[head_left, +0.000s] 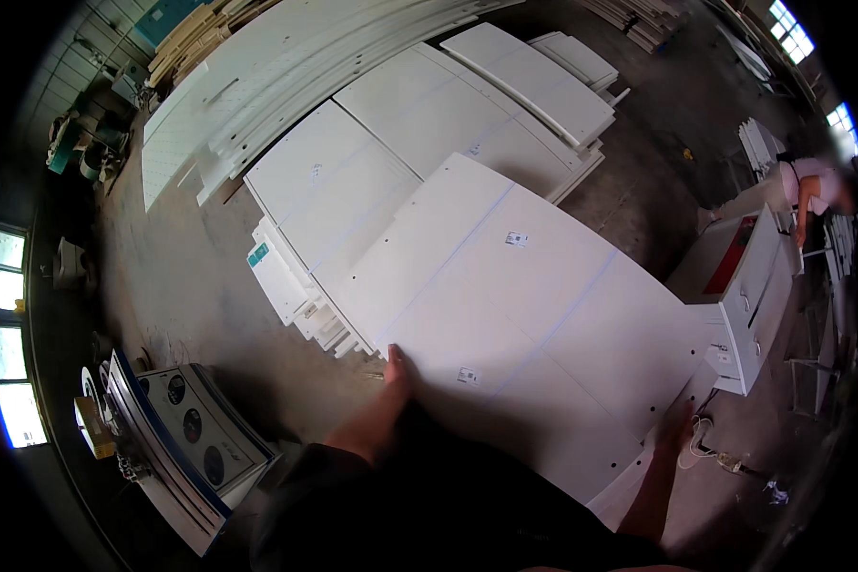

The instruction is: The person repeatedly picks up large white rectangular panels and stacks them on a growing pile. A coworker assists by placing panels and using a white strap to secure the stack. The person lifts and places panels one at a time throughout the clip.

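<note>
A large white panel point(553, 296) with pale blue lines, small dark holes and two stickers lies in front of me, tilted across the view. My left hand point(394, 372) grips its near left edge, thumb up against the side and the other fingers hidden. At the near right edge, my right hand point(675, 427) holds the same panel, its fingertips mostly out of sight. The panel's far left part overlaps a stack of similar white boards point(367, 153).
Longer white sheets point(257, 86) lie behind the stack. A white cabinet with drawers point(748, 305) stands right, where another person point(810, 186) bends over. Cables point(704, 443) lie on the floor by my right hand. Printed boards point(191, 429) lean at lower left.
</note>
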`<action>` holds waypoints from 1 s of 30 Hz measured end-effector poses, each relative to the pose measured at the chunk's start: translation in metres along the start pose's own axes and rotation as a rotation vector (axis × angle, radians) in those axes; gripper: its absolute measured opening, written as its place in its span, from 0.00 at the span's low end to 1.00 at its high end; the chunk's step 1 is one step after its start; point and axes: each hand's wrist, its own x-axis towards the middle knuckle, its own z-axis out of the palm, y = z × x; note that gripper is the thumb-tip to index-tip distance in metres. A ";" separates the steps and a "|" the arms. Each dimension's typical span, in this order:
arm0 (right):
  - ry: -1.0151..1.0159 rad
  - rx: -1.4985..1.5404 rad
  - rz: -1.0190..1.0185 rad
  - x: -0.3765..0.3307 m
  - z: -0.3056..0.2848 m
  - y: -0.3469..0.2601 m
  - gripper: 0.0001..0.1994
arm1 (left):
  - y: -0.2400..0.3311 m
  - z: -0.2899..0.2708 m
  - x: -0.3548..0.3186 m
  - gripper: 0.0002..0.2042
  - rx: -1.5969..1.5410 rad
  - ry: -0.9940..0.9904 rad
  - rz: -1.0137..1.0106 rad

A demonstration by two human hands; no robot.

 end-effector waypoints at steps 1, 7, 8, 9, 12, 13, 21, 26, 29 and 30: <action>-0.004 -0.076 0.033 -0.010 0.029 -0.004 0.23 | 0.026 -0.003 0.011 0.32 0.093 0.063 -0.010; -0.063 -0.086 0.199 -0.092 0.215 -0.057 0.30 | 0.193 0.000 0.050 0.30 -0.027 0.121 -0.087; -0.049 -0.192 0.191 -0.097 0.232 -0.046 0.30 | 0.206 -0.007 0.074 0.29 -0.070 0.073 -0.028; -0.041 -0.299 0.180 -0.099 0.249 -0.038 0.30 | 0.214 -0.021 0.109 0.29 -0.120 0.027 0.032; 0.014 -0.039 0.277 -0.116 0.327 -0.043 0.29 | 0.256 -0.029 0.171 0.26 -0.136 0.022 0.064; 0.022 -0.020 0.330 -0.126 0.352 -0.059 0.29 | 0.271 -0.036 0.190 0.26 -0.105 0.042 -0.041; -0.153 0.106 0.502 -0.186 0.477 -0.109 0.34 | 0.298 -0.034 0.202 0.21 0.039 -0.035 -0.041; -0.296 0.159 0.538 -0.201 0.525 -0.075 0.34 | 0.242 -0.028 0.077 0.23 0.121 -0.157 -0.076; -0.410 0.270 0.632 -0.216 0.554 -0.059 0.31 | 0.221 -0.005 -0.030 0.23 0.187 -0.144 0.009; -0.440 0.314 0.653 -0.223 0.564 -0.058 0.30 | 0.221 0.000 -0.049 0.22 0.245 -0.100 0.080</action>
